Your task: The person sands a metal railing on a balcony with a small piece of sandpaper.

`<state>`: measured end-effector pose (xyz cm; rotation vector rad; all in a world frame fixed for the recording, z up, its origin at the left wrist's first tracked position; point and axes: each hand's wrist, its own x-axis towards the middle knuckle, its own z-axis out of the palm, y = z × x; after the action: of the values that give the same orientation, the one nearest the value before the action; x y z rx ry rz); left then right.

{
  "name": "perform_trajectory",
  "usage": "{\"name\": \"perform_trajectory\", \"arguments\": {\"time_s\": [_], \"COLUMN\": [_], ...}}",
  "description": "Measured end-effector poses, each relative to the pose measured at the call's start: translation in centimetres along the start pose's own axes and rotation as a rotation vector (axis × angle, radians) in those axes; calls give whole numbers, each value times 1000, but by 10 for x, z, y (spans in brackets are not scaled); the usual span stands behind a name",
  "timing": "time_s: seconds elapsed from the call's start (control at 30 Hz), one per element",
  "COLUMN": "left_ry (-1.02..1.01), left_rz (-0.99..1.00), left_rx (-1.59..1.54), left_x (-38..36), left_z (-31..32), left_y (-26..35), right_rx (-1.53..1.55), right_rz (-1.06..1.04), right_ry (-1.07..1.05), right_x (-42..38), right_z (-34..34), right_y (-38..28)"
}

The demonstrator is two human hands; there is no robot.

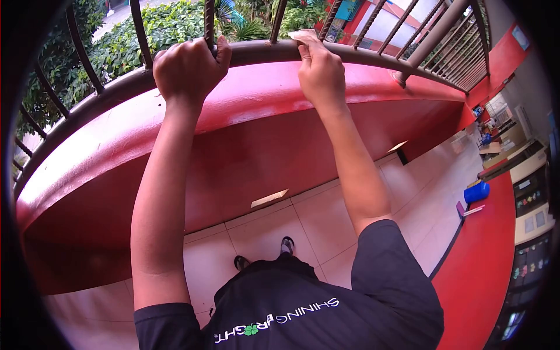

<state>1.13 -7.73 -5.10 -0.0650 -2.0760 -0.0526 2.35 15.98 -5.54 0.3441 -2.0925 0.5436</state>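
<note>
My left hand is closed around the dark metal railing, its thumb up beside a vertical bar. Farther right, my right hand pinches a pale, folded cloth against the top of the same rail. Part of the cloth is hidden under my fingers. Below the rail runs a glossy red ledge, and both forearms reach across it.
Green bushes grow beyond the bars. Under the ledge is a red wall with a small opening near the tiled floor. A blue container stands on a red surface at the right.
</note>
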Motion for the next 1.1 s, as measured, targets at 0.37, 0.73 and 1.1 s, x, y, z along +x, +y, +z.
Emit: {"name": "perform_trajectory", "arguments": {"time_s": [0.37,0.73,1.1], "left_ry": [31,15,128], "left_rz": [10,17,43], "left_rx": [1,18,19], "left_x": [0,-1,1], "left_z": [0,1,7], "left_y": [0,-1,-1], "right_rx": [2,-74,-143], "right_rz": [-57,280,-48], "right_ry": [84,187,100], "right_x": [-30,-29,-44], "right_z": [10,-1,18], "right_y": [-15,11,-26]}}
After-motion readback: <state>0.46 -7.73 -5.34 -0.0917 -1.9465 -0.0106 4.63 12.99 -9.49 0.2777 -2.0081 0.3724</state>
